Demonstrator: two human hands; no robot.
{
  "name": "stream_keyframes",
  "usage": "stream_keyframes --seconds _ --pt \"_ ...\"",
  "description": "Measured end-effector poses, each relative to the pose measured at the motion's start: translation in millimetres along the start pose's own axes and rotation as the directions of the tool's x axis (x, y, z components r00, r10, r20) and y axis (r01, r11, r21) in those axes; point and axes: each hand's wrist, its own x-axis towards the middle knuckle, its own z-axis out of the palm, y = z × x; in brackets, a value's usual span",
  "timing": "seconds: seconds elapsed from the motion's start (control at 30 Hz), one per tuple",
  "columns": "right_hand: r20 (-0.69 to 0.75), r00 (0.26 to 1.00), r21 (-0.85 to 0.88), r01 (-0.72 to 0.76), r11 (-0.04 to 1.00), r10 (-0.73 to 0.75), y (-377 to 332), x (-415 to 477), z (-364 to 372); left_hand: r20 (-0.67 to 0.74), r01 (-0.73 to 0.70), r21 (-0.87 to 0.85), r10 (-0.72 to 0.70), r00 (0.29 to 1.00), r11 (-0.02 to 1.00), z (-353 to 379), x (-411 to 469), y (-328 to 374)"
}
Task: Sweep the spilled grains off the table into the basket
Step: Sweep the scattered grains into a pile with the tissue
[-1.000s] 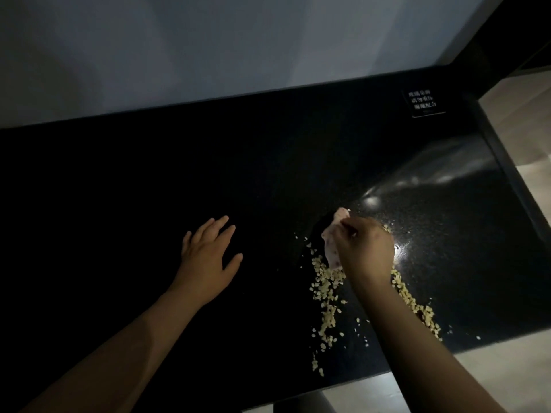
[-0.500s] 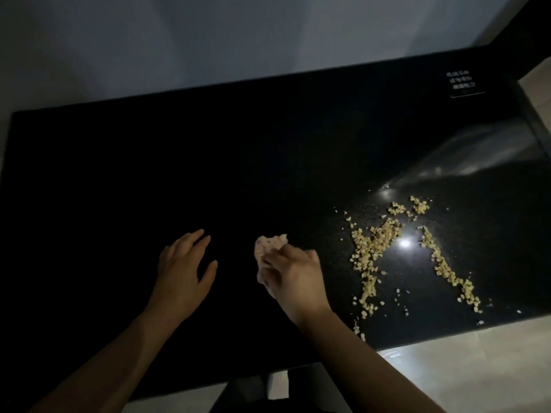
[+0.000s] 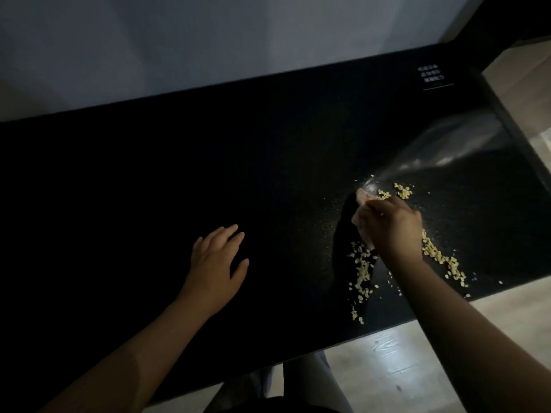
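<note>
Nearest, the floor (image 3: 387, 368) shows pale below the table (image 3: 149, 189) edge. No basket is in view, so I cannot tell where the grains are meant to drop. Just inside that near edge the grains (image 3: 362, 269) begin: one loose line runs away from the edge toward the right hand (image 3: 390, 228), and a second line slants off on the hand's right side toward the near right corner. The left hand (image 3: 217, 257) lies flat on bare tabletop, well apart from the spill, its fingers straight and close together with the thumb held out. The right hand sits between the two lines, fingers curled round a bunched pinkish cloth (image 3: 364, 195) whose tip pokes out on the far side. Just past it lies a small cluster of grains, and a few strays beyond. Far off, a label (image 3: 431, 76) sits at the back right corner.

By my reading the job is early — nearly all the spill is on the table, gathered into lines but not yet pushed over any edge.
</note>
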Motion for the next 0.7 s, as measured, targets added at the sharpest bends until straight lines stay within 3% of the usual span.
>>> stream_keyframes --seconds 0.13,0.23,0.33,0.47,0.6,0.7 --pt "-0.036 0.996 0.168 0.092 0.981 -0.087 -48.3 -14.6 6.4 0.013 -0.013 0.003 0.013 1.0 1.0 3.1 4.7 1.7" --pt "0.041 0.979 0.235 0.186 0.954 -0.201 -87.1 -18.3 29.4 0.007 -0.001 -0.003 0.001 1.0 1.0 1.1 8.0 -1.2" --pt "0.116 0.968 0.228 0.193 0.954 -0.223 -97.8 -12.2 52.3 0.004 0.022 0.013 -0.022 1.0 1.0 -2.8 9.0 -5.1" --pt "0.056 0.992 0.154 0.101 0.983 -0.11 -63.8 9.8 50.0 0.004 0.016 0.02 -0.017 1.0 1.0 -6.4 8.7 -8.6" --pt "-0.009 0.993 0.009 -0.115 0.993 0.115 -5.2 28.7 29.7 0.001 0.024 0.014 -0.024 1.0 1.0 -5.1 7.5 -6.6" --pt "-0.042 0.983 0.015 -0.176 0.984 0.176 5.3 25.7 15.8 0.007 0.022 -0.004 -0.022 1.0 1.0 -2.7 6.0 -1.3"
